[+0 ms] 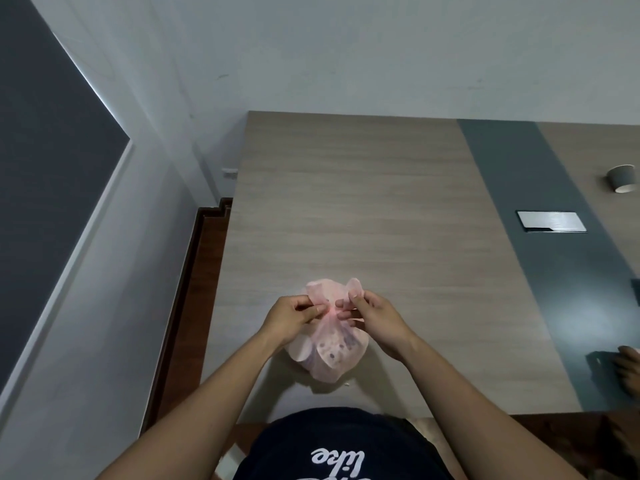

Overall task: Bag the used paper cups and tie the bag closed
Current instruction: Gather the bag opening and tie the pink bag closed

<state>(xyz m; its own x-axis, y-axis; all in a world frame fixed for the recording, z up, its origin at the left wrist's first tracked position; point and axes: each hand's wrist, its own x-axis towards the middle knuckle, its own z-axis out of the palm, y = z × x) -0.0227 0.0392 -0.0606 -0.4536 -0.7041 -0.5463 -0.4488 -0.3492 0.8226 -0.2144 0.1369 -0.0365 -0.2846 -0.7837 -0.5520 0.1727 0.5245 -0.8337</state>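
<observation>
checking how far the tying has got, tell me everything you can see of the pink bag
The pink bag is thin, see-through plastic, bulging with cups whose pale shapes show through. It sits on the wooden table near the person. Its neck is gathered tight, two loose flaps fanning out beyond. The left hand pinches the neck from one side, the right hand from the other. Whether a knot is done cannot be told.

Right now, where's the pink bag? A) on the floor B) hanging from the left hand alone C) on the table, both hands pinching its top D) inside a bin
C: the pink bag sits on the table, with the left hand and the right hand each pinching its gathered top.
</observation>
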